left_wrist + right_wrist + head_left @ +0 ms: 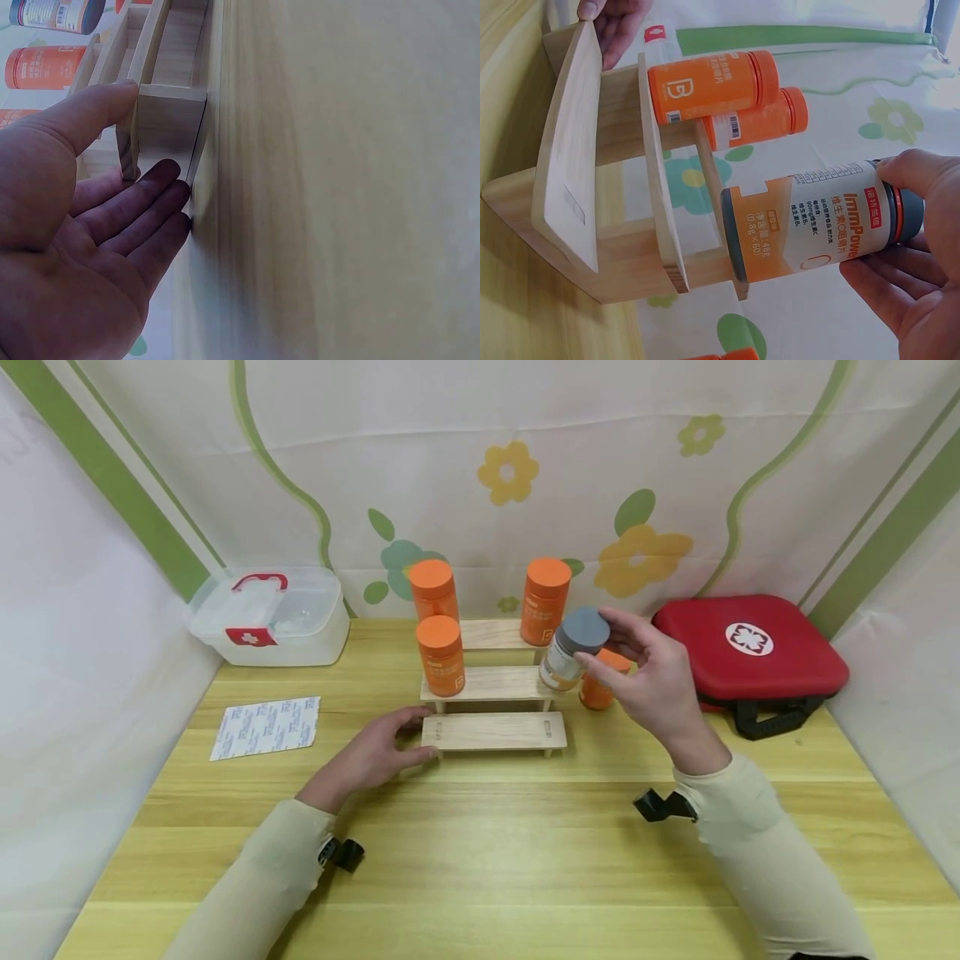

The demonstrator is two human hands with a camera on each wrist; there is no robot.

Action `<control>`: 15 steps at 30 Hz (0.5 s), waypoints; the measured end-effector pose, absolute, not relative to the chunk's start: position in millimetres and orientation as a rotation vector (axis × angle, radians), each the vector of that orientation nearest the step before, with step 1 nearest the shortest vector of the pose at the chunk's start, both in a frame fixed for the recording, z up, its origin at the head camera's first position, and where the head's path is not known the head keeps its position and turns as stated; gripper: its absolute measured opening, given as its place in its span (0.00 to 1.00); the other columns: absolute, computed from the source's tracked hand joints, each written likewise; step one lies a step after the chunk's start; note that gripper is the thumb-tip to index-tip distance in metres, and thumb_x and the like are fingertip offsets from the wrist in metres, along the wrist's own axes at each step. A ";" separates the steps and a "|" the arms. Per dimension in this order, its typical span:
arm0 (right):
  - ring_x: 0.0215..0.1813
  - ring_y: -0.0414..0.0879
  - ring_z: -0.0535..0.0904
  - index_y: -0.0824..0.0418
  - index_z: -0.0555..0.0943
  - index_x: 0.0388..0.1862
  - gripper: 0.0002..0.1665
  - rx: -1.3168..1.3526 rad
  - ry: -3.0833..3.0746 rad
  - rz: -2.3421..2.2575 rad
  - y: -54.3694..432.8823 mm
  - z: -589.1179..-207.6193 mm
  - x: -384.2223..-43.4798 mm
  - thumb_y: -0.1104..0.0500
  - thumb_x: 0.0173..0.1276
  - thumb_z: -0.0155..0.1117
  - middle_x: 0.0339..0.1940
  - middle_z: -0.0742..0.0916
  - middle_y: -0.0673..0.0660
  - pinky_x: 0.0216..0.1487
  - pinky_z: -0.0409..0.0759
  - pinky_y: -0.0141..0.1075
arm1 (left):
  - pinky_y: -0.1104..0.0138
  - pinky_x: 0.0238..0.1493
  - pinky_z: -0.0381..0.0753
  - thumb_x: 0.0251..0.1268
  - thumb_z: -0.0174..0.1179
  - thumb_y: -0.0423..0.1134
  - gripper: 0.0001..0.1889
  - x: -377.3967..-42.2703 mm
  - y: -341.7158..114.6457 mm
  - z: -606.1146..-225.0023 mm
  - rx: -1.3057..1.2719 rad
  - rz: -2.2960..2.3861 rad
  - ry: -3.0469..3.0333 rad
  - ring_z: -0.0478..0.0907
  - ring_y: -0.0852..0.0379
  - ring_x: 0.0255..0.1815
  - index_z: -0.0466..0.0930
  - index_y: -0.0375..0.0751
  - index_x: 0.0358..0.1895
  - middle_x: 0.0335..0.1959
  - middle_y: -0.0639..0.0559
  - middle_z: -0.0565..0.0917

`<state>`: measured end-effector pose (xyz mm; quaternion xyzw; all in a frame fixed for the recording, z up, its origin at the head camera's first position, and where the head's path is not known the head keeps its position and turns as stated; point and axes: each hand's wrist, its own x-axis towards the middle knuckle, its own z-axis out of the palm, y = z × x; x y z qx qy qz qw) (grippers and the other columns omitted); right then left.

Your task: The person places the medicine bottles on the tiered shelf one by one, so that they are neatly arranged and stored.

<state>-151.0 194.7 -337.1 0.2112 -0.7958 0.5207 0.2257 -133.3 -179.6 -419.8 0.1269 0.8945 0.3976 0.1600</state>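
A stepped wooden rack (492,732) stands mid-table. My left hand (378,750) holds its left end, thumb and index finger on opposite sides of the lowest step's end in the left wrist view. My right hand (652,675) pinches the grey lid of a white-and-orange supplement bottle (810,221). That bottle is slightly tilted at the right end of the middle step; whether its base touches the wood I cannot tell. One orange bottle (442,656) is on the middle step's left; two more, a back-left bottle (433,589) and a back-right bottle (545,602), stand on the top step.
Another orange bottle (597,685) is right of the rack, partly hidden by my right hand. A red first-aid case (795,647) lies at the right. At the left are a clear first-aid box (300,631) and a printed white sheet (266,729). A flowered cloth (450,468) hangs behind.
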 end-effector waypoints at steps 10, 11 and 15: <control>0.56 0.24 0.84 0.75 0.79 0.69 0.36 0.587 -2.220 1.459 184.9 -347.4 -157.4 0.75 0.60 0.80 0.61 0.88 0.72 0.60 0.85 0.23 | 0.42 0.81 0.71 0.73 0.72 0.50 0.36 -133.0 -179.4 -419.5 0.363 1.131 2.548 0.75 0.40 0.76 0.72 0.42 0.78 0.74 0.41 0.80; 0.56 0.24 0.84 0.75 0.79 0.68 0.36 0.591 -2.222 1.457 184.0 -348.0 -157.8 0.75 0.60 0.80 0.61 0.88 0.72 0.60 0.84 0.23 | 0.42 0.81 0.71 0.73 0.72 0.50 0.36 -132.9 -179.2 -419.3 0.364 1.131 2.549 0.75 0.40 0.76 0.72 0.42 0.78 0.74 0.41 0.80; 0.58 0.36 0.88 0.75 0.80 0.68 0.35 0.599 -2.237 1.433 180.0 -350.5 -160.3 0.74 0.61 0.80 0.60 0.89 0.71 0.60 0.83 0.21 | 0.42 0.81 0.71 0.73 0.72 0.50 0.36 -132.8 -179.0 -418.9 0.368 1.135 2.551 0.75 0.40 0.76 0.72 0.42 0.78 0.74 0.41 0.80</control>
